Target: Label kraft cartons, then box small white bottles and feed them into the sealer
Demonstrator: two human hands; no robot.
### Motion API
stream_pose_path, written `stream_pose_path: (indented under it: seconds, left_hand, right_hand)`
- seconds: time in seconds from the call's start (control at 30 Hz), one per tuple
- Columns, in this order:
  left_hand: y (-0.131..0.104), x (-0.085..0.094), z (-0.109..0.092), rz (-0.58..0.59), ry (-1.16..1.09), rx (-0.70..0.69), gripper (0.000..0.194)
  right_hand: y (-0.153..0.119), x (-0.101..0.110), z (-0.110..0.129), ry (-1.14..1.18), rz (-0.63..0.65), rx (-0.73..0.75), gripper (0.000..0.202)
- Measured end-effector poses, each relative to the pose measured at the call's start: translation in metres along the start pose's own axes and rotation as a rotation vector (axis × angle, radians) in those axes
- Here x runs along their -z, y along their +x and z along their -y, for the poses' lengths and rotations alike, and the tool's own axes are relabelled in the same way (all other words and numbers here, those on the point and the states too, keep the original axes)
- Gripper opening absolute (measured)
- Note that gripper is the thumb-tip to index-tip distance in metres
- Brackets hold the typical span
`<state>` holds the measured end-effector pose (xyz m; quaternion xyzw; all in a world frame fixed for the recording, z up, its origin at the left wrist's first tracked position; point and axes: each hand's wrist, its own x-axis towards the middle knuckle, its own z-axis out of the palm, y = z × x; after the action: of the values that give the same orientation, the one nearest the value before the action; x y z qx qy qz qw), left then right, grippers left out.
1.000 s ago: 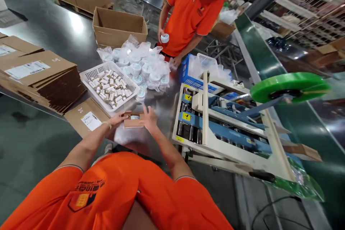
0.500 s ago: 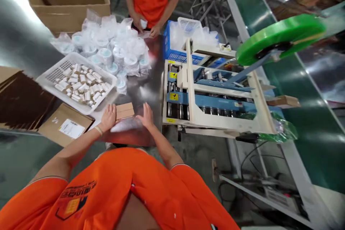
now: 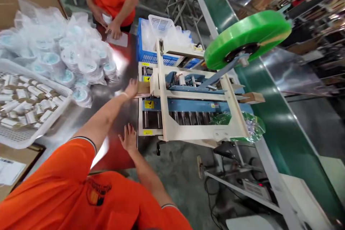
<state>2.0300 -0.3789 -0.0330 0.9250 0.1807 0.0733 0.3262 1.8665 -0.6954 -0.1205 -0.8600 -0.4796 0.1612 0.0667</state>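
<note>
Left hand (image 3: 131,88) contacts cardboard box (image 3: 143,87), far end hidden by carton sealer (image 3: 194,105); finger closure indeterminable. Right hand (image 3: 129,138) open, empty.

Table (image 3: 118,111) — glossy metal; box (image 3: 143,87) — matt cardboard.

The left arm (image 3: 99,122) stretches forward and inward, its grip (image 3: 131,88) low, the fingers blurred; the right arm (image 3: 151,176) slants inward nearer the body, its right grip (image 3: 129,137) open, fingers spread and thumb apart
</note>
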Motion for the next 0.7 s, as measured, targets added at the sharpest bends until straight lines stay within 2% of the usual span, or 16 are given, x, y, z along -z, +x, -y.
stream_pose_path:
  seconds: [0.07, 0.1, 0.13, 0.17, 0.2, 0.23, 0.27, 0.33, 0.37, 0.4, 0.47, 0.53, 0.6, 0.63, 0.7]
  left_hand:
    - [0.031, -0.024, -0.031, 0.074, -0.256, 0.044, 0.154]
    - [0.037, -0.033, -0.045, 0.075, -0.396, 0.053, 0.161]
    - [0.034, -0.04, -0.056, 0.047, -0.514, 0.049, 0.165]
    - [0.022, -0.043, -0.063, -0.009, -0.586, 0.028, 0.161]
    - [0.0, -0.044, -0.065, -0.076, -0.615, 0.001, 0.152]
    - [-0.032, -0.042, -0.063, -0.136, -0.608, -0.027, 0.138]
    - [-0.074, -0.037, -0.057, -0.182, -0.575, -0.045, 0.122]
    - [-0.182, -0.021, -0.039, -0.209, -0.503, -0.041, 0.092]
    - [-0.242, -0.011, -0.028, -0.212, -0.455, 0.012, 0.082]
    - [-0.304, -0.001, -0.018, -0.238, -0.397, 0.118, 0.074]
    - [-0.423, 0.022, -0.001, -0.377, -0.265, 0.456, 0.061]
    - [-0.524, 0.044, 0.013, -0.574, -0.136, 0.867, 0.056]
    - [-0.6, 0.065, 0.028, -0.754, -0.072, 1.245, 0.061]
    - [-0.629, 0.074, 0.035, -0.804, -0.08, 1.399, 0.062]
    - [-0.666, 0.089, 0.05, -0.776, -0.135, 1.572, 0.06]
  right_hand:
    - [-0.001, -0.005, -0.004, -0.014, -0.016, 0.003, 0.071]
    - [-0.002, -0.006, -0.005, -0.012, -0.026, 0.012, 0.071]
    - [-0.002, -0.006, -0.007, -0.003, -0.035, 0.024, 0.069]
    - [-0.001, -0.004, -0.008, 0.012, -0.041, 0.038, 0.068]
    - [-0.001, -0.001, -0.01, 0.033, -0.044, 0.049, 0.067]
    - [-0.001, 0.003, -0.011, 0.054, -0.046, 0.055, 0.065]
    - [-0.001, 0.008, -0.013, 0.072, -0.046, 0.054, 0.064]
    - [0.0, 0.019, -0.014, 0.082, -0.039, 0.028, 0.061]
    - [0.001, 0.025, -0.012, 0.07, -0.033, 0.002, 0.06]
    - [0.003, 0.03, -0.007, 0.05, -0.027, -0.024, 0.058]
    - [0.008, 0.037, 0.018, 0.023, -0.011, -0.013, 0.054]
    - [0.009, 0.037, 0.067, 0.055, 0.049, 0.171, 0.051]
    - [0.005, 0.03, 0.141, 0.115, 0.189, 0.479, 0.052]
    - [0.0, 0.025, 0.183, 0.13, 0.271, 0.619, 0.052]
    - [-0.006, 0.011, 0.268, 0.111, 0.379, 0.76, 0.054]
